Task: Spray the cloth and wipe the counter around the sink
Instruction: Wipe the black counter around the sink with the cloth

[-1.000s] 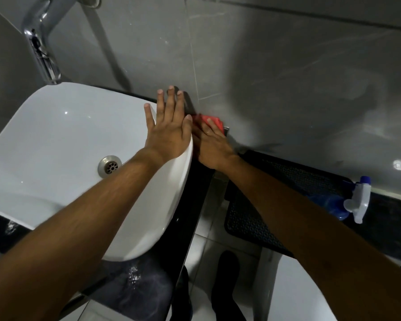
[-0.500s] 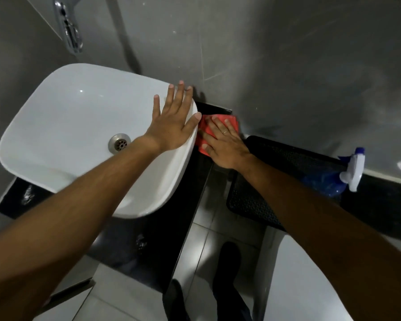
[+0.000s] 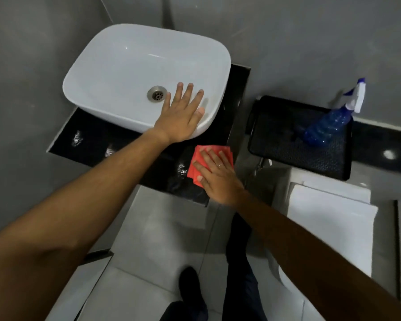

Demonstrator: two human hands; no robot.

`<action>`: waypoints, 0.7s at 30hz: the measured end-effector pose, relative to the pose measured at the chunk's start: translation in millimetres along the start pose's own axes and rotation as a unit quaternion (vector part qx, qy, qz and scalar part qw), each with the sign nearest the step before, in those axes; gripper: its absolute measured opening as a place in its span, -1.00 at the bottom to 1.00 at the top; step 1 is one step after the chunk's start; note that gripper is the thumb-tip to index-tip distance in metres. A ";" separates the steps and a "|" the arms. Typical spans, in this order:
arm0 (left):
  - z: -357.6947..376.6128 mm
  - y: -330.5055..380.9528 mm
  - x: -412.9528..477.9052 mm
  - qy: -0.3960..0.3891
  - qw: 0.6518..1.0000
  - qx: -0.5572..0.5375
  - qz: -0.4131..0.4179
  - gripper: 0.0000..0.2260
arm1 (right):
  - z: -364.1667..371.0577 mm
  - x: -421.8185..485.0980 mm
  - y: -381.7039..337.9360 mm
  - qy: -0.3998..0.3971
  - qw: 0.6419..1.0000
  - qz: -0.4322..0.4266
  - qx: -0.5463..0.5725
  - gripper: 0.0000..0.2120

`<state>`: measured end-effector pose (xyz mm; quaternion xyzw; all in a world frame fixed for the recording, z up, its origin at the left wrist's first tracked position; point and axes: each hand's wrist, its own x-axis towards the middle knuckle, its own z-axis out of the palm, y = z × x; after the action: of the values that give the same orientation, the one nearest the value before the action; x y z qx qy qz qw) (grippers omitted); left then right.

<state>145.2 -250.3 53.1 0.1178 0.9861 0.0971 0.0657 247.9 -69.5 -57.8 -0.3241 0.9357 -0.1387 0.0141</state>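
Observation:
A white basin [image 3: 125, 72] stands on a glossy black counter [image 3: 90, 144]. My left hand [image 3: 181, 114] lies flat on the basin's front right rim, fingers spread, holding nothing. My right hand [image 3: 215, 174] presses flat on a folded red cloth [image 3: 197, 163] at the counter's front right corner, just in front of the basin. A blue spray bottle [image 3: 329, 123] with a white trigger head lies tilted on a black tray [image 3: 287, 147] to the right, out of both hands' reach.
Grey tiled walls close in behind and on the left. The black tray rests over a white toilet tank [image 3: 329, 212]. Below are a grey floor [image 3: 153, 246] and my dark trouser legs and shoe [image 3: 190, 286]. Wet patches shine on the counter's front.
My right hand has slid the red cloth from the back wall down the counter's right side to the front corner. My left hand shifted from the basin's back right rim to its front right rim.

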 end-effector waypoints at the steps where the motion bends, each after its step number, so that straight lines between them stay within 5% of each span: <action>1: 0.2 0.1 -4.8 -0.001 1.000 0.005 0.004 -0.48 | 5.5 -10.8 -12.7 0.004 1.000 0.003 0.000 -0.56; 8: 0.0 1.0 -22.6 -0.020 0.998 0.061 0.022 -0.47 | 40.6 -62.3 -96.6 0.017 0.977 0.191 0.094 -0.50; 13: -0.2 -1.5 -13.7 -0.038 0.996 0.066 0.052 -0.46 | 41.6 -46.9 -114.8 0.077 0.873 0.364 0.315 -0.47; 16: 0.9 0.0 -3.1 -0.042 0.996 0.052 0.063 -0.46 | 32.8 -29.7 -90.9 0.101 0.844 0.378 0.366 -0.45; 21: 7.1 19.0 11.1 -0.021 0.998 0.010 0.054 -0.46 | 17.5 36.7 -14.8 0.092 0.857 0.378 0.337 -0.43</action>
<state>139.8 -228.2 48.9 0.1731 0.9777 0.0882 0.0796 229.9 -107.4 -68.2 0.0932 0.8793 -0.4589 0.0872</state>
